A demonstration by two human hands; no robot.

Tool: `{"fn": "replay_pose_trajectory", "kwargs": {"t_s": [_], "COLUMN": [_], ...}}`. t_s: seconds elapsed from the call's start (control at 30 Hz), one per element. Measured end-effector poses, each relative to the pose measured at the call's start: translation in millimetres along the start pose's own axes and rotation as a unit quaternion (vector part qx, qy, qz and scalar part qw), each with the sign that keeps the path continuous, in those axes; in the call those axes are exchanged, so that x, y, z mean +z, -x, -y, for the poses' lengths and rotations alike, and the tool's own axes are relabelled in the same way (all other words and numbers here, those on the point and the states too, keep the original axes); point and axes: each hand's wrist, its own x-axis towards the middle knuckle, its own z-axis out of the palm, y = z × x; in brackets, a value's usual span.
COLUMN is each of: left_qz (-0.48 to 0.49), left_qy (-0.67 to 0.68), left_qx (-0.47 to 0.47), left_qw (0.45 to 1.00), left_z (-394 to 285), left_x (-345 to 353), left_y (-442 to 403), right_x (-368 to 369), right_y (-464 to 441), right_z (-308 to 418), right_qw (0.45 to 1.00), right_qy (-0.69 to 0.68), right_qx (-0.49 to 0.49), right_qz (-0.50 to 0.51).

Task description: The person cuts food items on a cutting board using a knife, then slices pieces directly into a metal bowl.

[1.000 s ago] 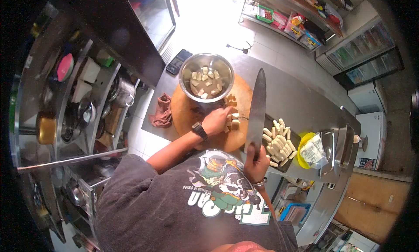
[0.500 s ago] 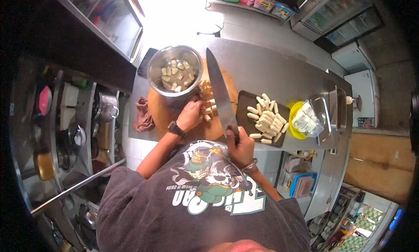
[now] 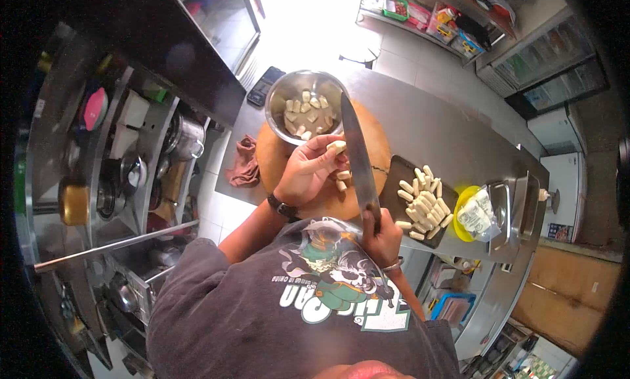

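Observation:
My left hand [image 3: 307, 172] is above the round wooden cutting board [image 3: 374, 136], pinching a pale, cut, cylinder-shaped piece of food [image 3: 336, 147] between thumb and fingers. More cut pieces [image 3: 342, 180] lie on the board beside that hand. In my right hand [image 3: 382, 238] is the handle of a large kitchen knife [image 3: 359, 152], its long blade angled up and away over the board. A steel bowl [image 3: 323, 85] with several pale chunks inside sits at the board's far left. To the right, a dark tray [image 3: 392, 190] bears a pile of whole, pale, finger-shaped pieces [image 3: 426, 205].
A brown cloth [image 3: 244, 164] lies left of the board, and a black flat object [image 3: 265, 86] rests behind it. Right of the tray, a yellow bowl [image 3: 462, 229] holds a plastic bag [image 3: 478, 215]. Shelves with pots [image 3: 187, 139] line the left side.
My left hand has lifted off the board with a cut piece and turned so its fingers point up near the bowl. The knife stays in my right hand. The camera view has shifted.

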Motion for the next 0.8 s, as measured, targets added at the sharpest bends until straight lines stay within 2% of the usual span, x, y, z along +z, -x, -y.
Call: {"fn": "replay_pose_trajectory", "kwargs": {"t_s": [0.2,0.5,0.57,0.67,0.8], "left_qz": [0.013,0.01,0.039,0.036,0.071], "left_qy": [0.053,-0.034,-0.146,-0.212,-0.265], "left_qx": [0.019,0.072,0.096,0.067,0.08], "left_qw": [0.998,0.997,0.984,0.974,0.958], "left_z": [-6.7,-11.1,-12.7,-17.0,-17.8], "left_x": [7.5,3.8,1.7,6.9,8.6], "left_y": [2.1,5.0,5.8,13.2,11.5], "right_x": [1.7,3.7,5.1,4.2,2.9], "right_y": [0.7,-0.3,-0.1,0.5,0.2], "right_z": [0.1,0.0,-1.8,-2.4,0.4], "right_qw": [1.0,1.0,1.0,0.999,0.999], "right_qy": [-0.012,-0.007,-0.003,-0.001,-0.021], "right_qx": [-0.005,-0.014,-0.028,-0.037,-0.027], "right_qz": [0.008,0.019,0.007,0.003,0.017]}}
